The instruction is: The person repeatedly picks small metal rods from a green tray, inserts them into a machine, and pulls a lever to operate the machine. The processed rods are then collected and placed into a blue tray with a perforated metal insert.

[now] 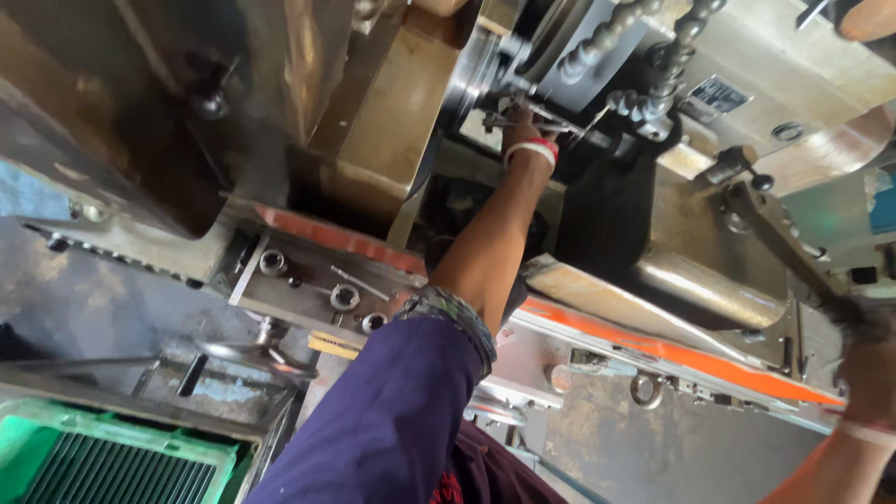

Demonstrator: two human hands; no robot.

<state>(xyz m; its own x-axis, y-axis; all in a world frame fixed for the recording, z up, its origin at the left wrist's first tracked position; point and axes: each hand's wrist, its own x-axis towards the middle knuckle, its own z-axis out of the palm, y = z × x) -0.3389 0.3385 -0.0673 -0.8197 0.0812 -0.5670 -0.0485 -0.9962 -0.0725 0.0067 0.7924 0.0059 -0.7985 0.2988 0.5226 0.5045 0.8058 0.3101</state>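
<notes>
My left arm, in a rolled-up purple sleeve, reaches up into a metal lathe. My left hand (521,129), with a red and white thread band at the wrist, rests at the chuck (476,70) against a slim metal piece (558,124). Its fingers are hidden, so its grip is unclear. My right hand (873,369), at the lower right edge, is closed around the dark end of a long lever (793,252) on the machine's carriage. Two segmented coolant hoses (607,35) hang just above my left hand.
A flat steel tray (280,297) with nuts and a thin rod sits left of my elbow, with a handwheel (257,355) below it. A green plastic crate (93,457) is at the bottom left. An orange-striped guard (672,353) runs along the machine bed.
</notes>
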